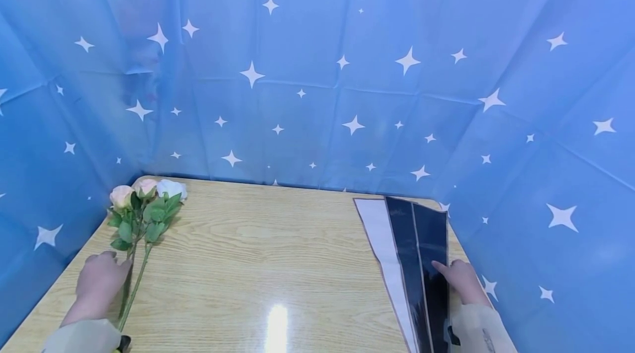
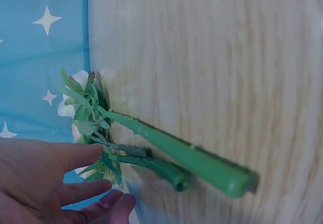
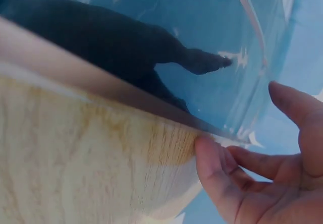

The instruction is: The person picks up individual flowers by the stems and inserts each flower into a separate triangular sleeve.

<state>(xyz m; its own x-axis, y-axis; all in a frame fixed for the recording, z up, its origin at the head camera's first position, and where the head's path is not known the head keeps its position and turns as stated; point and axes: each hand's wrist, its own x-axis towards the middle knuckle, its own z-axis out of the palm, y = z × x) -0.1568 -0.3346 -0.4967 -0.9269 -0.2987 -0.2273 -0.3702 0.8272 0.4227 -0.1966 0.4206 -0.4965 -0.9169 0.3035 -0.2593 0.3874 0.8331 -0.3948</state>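
A: Item one, with location?
B: Roses (image 1: 155, 214), two pale pink and one white, leafy. They lie on the wood-grain tabletop (image 1: 268, 231), blooms toward ten o'clock, stems (image 2: 176, 146) running down toward eight.
A: Stem ends?
B: Lost near the left sleeve (image 1: 84, 336) in the head view; exposed in the left wrist view, where leaves and fingers mask most petals.
A: Left hand (image 1: 101, 281)?
B: At nine o'clock, just beside the stems; fingers loose, thumb extended. Whether it touches a stem, cannot tell.
A: Item two?
B: Sheets, fanned, at three o'clock: one white sheet (image 1: 383, 248), two glossy dark panels (image 1: 431, 237) with paler edging. Near ends cut off by the frame.
A: Right hand (image 1: 461, 278)?
B: Also three o'clock, at the outer edge of the panels. Thumb and fingers stand wide apart; fingertips meet the sheet's edge, their exact contact hard to make out. A dark reflection obscures the sheet's surface there.
A: Surround?
B: Blue backdrop (image 1: 297, 66), white stars, at twelve o'clock and both flanks. Tabletop's near edge: out of frame.
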